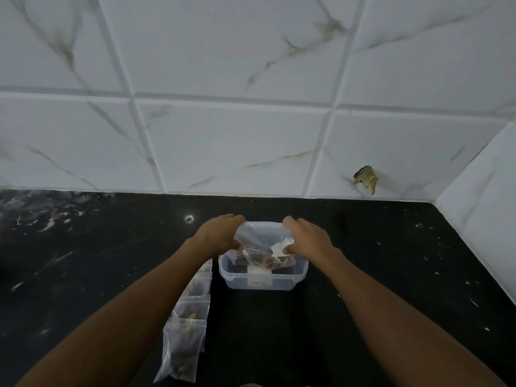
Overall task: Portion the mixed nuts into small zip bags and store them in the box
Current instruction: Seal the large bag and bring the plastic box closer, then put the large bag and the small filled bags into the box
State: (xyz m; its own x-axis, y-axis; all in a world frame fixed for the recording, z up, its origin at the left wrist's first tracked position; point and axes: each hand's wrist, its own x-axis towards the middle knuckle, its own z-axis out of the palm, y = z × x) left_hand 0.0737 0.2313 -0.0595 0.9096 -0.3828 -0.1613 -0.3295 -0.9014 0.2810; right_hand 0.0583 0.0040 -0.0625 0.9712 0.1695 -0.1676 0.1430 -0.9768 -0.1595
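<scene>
You are holding the clear bag [261,241] over the box [264,277] — left hand [220,233] and right hand [307,238] both pinching its side edges. It is looking thin, limp and slippery — keep gripping near the corners.

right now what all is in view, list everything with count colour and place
large bag: one, clear with print, held over the box by both hands
box: one, clear plastic, on the counter at centre, no lid on it
small zip bags: a row, exact count unclear, clear with brown nuts, on the counter left of the box
counter: one, black, speckled
wall tiles: white marble pattern, behind the counter
wall damage: one brownish chipped patch, right, low on the tiles
left hand: grips the bag's left edge
right hand: grips the bag's right edge
</scene>
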